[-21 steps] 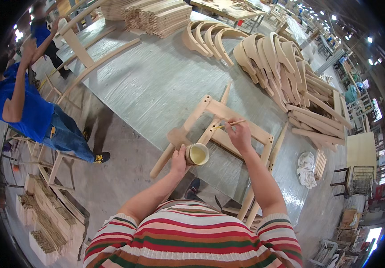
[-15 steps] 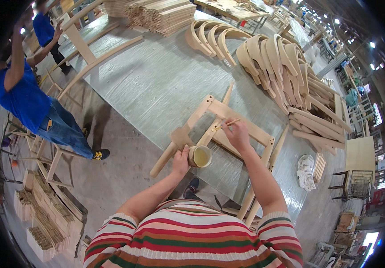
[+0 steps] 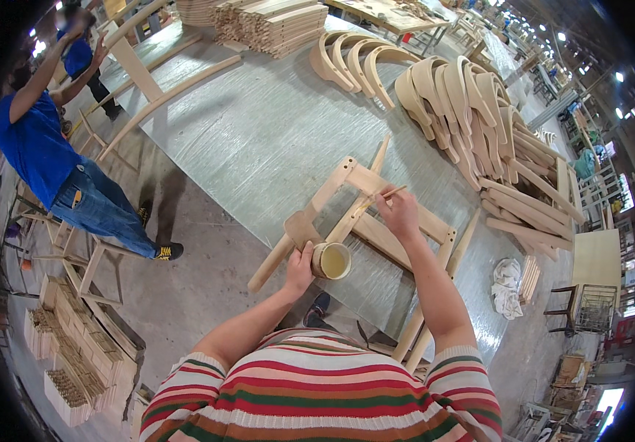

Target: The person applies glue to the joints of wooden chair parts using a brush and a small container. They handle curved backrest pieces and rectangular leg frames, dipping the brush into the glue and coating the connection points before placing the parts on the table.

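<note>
Two hands are at work near the middle of the frame. The left hand [image 3: 300,272] is closed around the left side of a cup [image 3: 318,259], which holds pale yellow liquid and is tilted so that its mouth faces us. The right hand [image 3: 401,215] has its fingers together, pinching a thin stick [image 3: 395,191] like a small brush; its lower end points to the middle bar of a wooden frame [image 3: 435,223]. Whether this end touches the bar, I cannot tell. The wooden frame lies from the centre to the lower right of centre, partly upon a pale covered table [image 3: 236,140], and small dark holes show at its corners.

For good brush work, I would judge it useful to keep the cup close below the bar, as it is now, so drops have a short way to fall. The cup's tilt should stay small, or the liquid may run over the rim. A light pinch near the tip should give finer control, and a little liquid each time is better than much.

Curved wooden parts [image 3: 446,99] lie at the upper right, and a white cloth [image 3: 507,289] at the right.
</note>
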The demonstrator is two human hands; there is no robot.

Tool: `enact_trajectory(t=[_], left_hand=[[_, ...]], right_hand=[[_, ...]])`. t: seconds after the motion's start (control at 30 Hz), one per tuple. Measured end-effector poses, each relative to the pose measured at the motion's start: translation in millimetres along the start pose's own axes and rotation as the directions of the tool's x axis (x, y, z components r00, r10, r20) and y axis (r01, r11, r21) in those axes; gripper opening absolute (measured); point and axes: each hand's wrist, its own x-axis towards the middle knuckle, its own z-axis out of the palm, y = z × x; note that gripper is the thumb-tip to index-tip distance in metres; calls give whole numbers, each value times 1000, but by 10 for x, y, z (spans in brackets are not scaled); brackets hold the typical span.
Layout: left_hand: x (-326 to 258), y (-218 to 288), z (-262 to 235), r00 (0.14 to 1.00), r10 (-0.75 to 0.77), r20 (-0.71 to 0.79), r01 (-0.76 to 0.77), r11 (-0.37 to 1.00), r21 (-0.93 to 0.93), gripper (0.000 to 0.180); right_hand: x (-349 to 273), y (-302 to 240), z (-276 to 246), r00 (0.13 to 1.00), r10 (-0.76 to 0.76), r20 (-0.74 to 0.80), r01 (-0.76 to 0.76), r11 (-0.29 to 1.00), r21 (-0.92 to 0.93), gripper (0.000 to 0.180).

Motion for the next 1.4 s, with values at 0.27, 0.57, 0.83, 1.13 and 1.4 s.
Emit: enact_trajectory(t=[0.27,0.57,0.83,1.13,1.4], left_hand=[[-3,43,-21,998,-26,65,27,999,-23,37],[21,24,12,999,-11,40,12,999,-36,35],[12,-1,4,998,-30,54,37,991,-128,38],[-3,23,-61,994,-97,-50,103,986,134,40],[82,216,-4,958,-279,69,287,917,-276,36]], right_hand=[[-12,87,159,992,-123,-18,122,991,-53,13],[-15,122,9,996,-82,21,83,996,-39,19],[-80,-30,-8,992,-128,-5,128,992,7,21],[-87,-82,43,997,-50,51,53,997,-52,22],[-383,-281,-367,970,-211,123,190,969,159,9]])
